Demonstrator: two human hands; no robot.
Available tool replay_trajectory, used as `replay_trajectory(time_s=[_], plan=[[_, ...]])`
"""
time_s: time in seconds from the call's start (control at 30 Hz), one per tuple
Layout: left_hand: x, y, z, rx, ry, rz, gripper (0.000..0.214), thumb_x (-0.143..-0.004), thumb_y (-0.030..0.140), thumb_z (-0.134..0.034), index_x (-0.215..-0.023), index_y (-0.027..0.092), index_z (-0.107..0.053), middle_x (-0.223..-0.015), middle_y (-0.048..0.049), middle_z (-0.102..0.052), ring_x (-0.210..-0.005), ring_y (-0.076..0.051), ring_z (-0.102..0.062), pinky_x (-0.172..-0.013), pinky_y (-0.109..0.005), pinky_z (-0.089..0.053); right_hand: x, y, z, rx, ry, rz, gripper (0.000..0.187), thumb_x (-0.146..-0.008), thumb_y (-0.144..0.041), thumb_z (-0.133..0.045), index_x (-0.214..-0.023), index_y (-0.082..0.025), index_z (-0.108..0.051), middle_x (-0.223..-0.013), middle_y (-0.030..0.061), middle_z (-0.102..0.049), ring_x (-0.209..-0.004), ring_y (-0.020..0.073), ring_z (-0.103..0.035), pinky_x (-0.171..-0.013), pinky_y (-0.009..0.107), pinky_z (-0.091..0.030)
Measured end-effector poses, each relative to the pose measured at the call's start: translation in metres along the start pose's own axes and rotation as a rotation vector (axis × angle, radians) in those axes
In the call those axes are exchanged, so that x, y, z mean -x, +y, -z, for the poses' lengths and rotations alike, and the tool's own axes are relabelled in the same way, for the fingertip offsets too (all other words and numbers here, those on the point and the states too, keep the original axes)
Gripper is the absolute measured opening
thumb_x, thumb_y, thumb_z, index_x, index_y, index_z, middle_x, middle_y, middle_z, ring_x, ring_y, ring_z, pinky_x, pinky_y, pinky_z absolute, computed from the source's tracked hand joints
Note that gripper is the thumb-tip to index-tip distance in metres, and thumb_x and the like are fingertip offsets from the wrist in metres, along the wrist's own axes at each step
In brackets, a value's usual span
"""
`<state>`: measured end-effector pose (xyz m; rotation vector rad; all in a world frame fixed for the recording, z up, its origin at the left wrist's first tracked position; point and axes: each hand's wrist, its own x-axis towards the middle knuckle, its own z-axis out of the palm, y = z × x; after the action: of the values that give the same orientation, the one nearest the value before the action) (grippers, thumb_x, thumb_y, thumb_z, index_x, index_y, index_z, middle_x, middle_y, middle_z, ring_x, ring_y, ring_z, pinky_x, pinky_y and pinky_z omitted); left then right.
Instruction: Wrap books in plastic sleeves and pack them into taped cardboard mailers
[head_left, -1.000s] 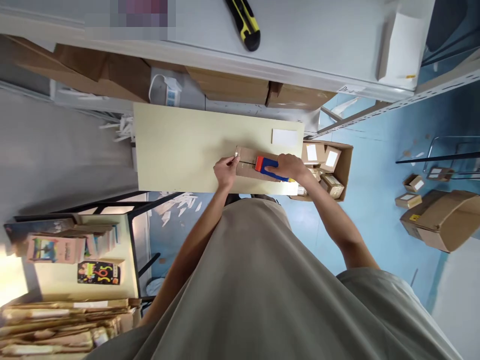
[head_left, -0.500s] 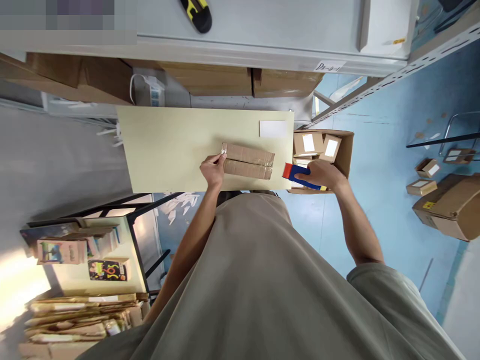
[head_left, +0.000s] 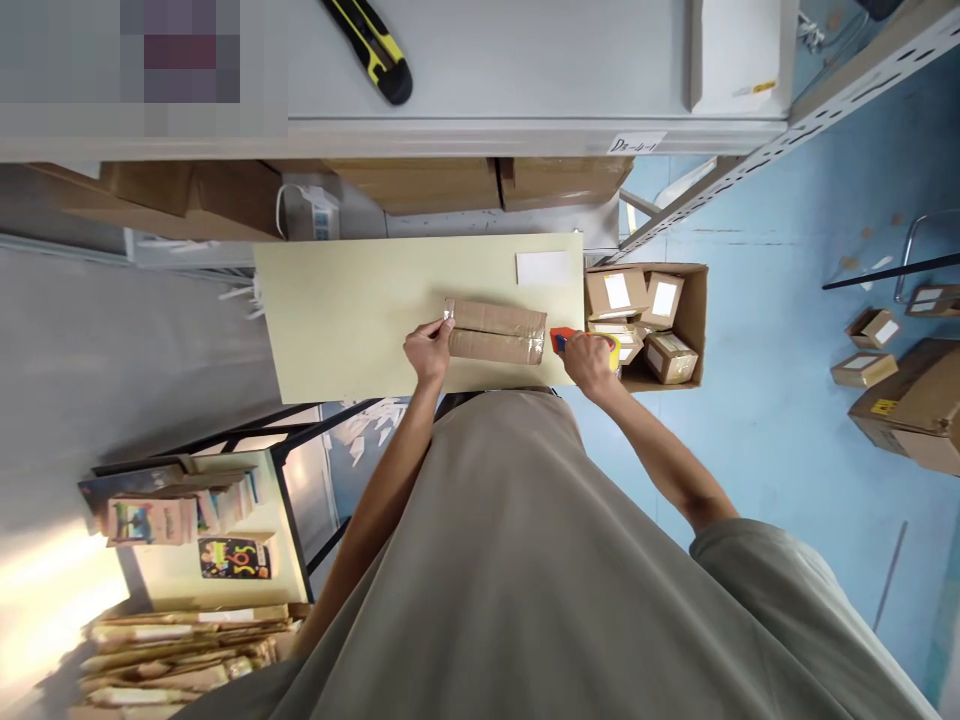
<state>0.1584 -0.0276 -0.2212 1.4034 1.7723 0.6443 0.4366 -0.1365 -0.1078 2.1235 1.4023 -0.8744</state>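
A flat cardboard parcel (head_left: 496, 331) sealed with clear tape lies on the pale yellow table (head_left: 352, 310). My left hand (head_left: 427, 349) pinches the parcel's left end, fingers closed on its taped edge. My right hand (head_left: 590, 362) is wrapped round a red and blue tape dispenser (head_left: 561, 339), held just off the parcel's right end at the table's right edge. A white label (head_left: 545, 268) lies on the table behind the parcel.
An open carton (head_left: 694, 310) with several small labelled boxes stands on the blue floor right of the table. More boxes (head_left: 904, 400) lie further right. A yellow-black utility knife (head_left: 371, 55) rests on the grey shelf above. Stacked books and flat cartons sit lower left.
My right hand drew the tape dispenser rightward along the parcel and off its right end, then came back close to that end. My left hand stayed pinching the left end.
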Motion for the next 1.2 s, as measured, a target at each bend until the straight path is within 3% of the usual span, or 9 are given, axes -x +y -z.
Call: replay_trajectory(time_s=[0.13, 0.2, 0.33, 0.5, 0.67, 0.77, 0.87, 1.0, 1.2], plan=[[0.0, 0.006, 0.005, -0.007, -0.022, 0.072, 0.031, -0.096, 0.038, -0.079, -0.119, 0.017, -0.084, -0.113, -0.0132, -0.085, -0.105, -0.03, -0.082, -0.099, -0.04, -0.063, 0.008, 0.001, -0.005, -0.057, 0.045, -0.086, 0.049, -0.117, -0.042, -0.054, -0.135, 0.001, -0.067, -0.115, 0.0358, -0.079, -0.114, 0.0419, -0.082, -0.083, 0.041, -0.055], [0.004, 0.019, 0.007, -0.05, 0.028, 0.0, 0.043, -0.097, 0.038, -0.08, -0.133, 0.015, -0.077, -0.126, -0.0182, -0.081, -0.117, -0.031, -0.079, -0.105, -0.042, -0.062, 0.015, 0.009, 0.005, -0.101, 0.107, -0.126, 0.052, -0.118, -0.047, -0.051, -0.134, 0.001, -0.066, -0.117, 0.036, -0.08, -0.115, 0.043, -0.082, -0.085, 0.041, -0.055], [0.029, 0.081, 0.005, -0.082, 0.01, -0.488, 0.049, -0.108, 0.05, -0.07, -0.146, 0.019, -0.07, -0.14, -0.0193, -0.073, -0.134, -0.032, -0.069, -0.12, -0.049, -0.057, 0.03, 0.018, 0.045, -0.26, 0.273, -0.107, 0.056, -0.118, -0.057, -0.049, -0.135, -0.006, -0.062, -0.116, 0.0324, -0.081, -0.112, 0.0459, -0.081, -0.084, 0.042, -0.055], [0.053, 0.181, -0.009, -0.019, -0.121, -0.976, 0.048, -0.116, 0.039, -0.057, -0.162, 0.026, -0.06, -0.153, -0.0183, -0.067, -0.145, -0.032, -0.065, -0.124, -0.051, -0.055, 0.031, 0.003, 0.111, -0.502, 0.523, 0.216, 0.05, -0.114, -0.059, -0.05, -0.136, -0.015, -0.055, -0.111, 0.0236, -0.082, -0.101, 0.0437, -0.079, -0.083, 0.046, -0.059], [0.003, 0.251, -0.014, 0.133, -0.054, -1.083, 0.06, -0.118, 0.037, -0.052, -0.176, 0.027, -0.041, -0.17, -0.0197, -0.052, -0.164, -0.035, -0.05, -0.138, -0.057, -0.042, -0.004, -0.028, 0.187, -0.499, 0.849, 0.484, 0.048, -0.118, -0.054, -0.041, -0.147, -0.016, -0.046, -0.117, 0.0207, -0.078, -0.11, 0.0415, -0.078, -0.1, 0.06, -0.062], [-0.038, 0.274, -0.012, 0.215, -0.059, -1.071, 0.063, -0.119, 0.045, -0.052, -0.179, 0.031, -0.036, -0.177, -0.0161, -0.044, -0.172, -0.034, -0.041, -0.143, -0.053, -0.036, -0.032, -0.046, 0.223, -0.419, 0.987, 0.499, 0.049, -0.121, -0.051, -0.034, -0.148, -0.013, -0.048, -0.117, 0.0194, -0.077, -0.117, 0.0394, -0.078, -0.113, 0.066, -0.057], [-0.06, 0.279, -0.006, 0.221, -0.091, -1.035, 0.064, -0.119, 0.047, -0.052, -0.179, 0.032, -0.035, -0.181, -0.0131, -0.041, -0.174, -0.033, -0.038, -0.145, -0.051, -0.033, -0.06, -0.063, 0.243, -0.328, 1.021, 0.432, 0.052, -0.122, -0.045, -0.028, -0.147, -0.006, -0.052, -0.124, 0.0223, -0.075, -0.131, 0.0389, -0.074, -0.126, 0.068, -0.047], [-0.06, 0.258, 0.007, 0.138, -0.15, -0.95, 0.062, -0.118, 0.044, -0.053, -0.176, 0.026, -0.041, -0.179, -0.0163, -0.047, -0.172, -0.034, -0.043, -0.145, -0.052, -0.035, -0.097, -0.077, 0.249, -0.256, 1.022, 0.414, 0.052, -0.122, -0.041, -0.031, -0.151, -0.004, -0.054, -0.14, 0.0252, -0.07, -0.149, 0.0398, -0.063, -0.134, 0.071, -0.036], [-0.048, 0.163, 0.03, 0.052, -0.157, -0.676, 0.049, -0.111, 0.033, -0.064, -0.159, 0.022, -0.062, -0.161, -0.0163, -0.068, -0.152, -0.032, -0.065, -0.134, -0.05, -0.051, -0.113, -0.068, 0.231, -0.305, 1.061, 0.436, 0.056, -0.122, -0.04, -0.027, -0.166, -0.013, -0.048, -0.166, 0.0237, -0.055, -0.163, 0.039, -0.049, -0.138, 0.073, -0.031]])
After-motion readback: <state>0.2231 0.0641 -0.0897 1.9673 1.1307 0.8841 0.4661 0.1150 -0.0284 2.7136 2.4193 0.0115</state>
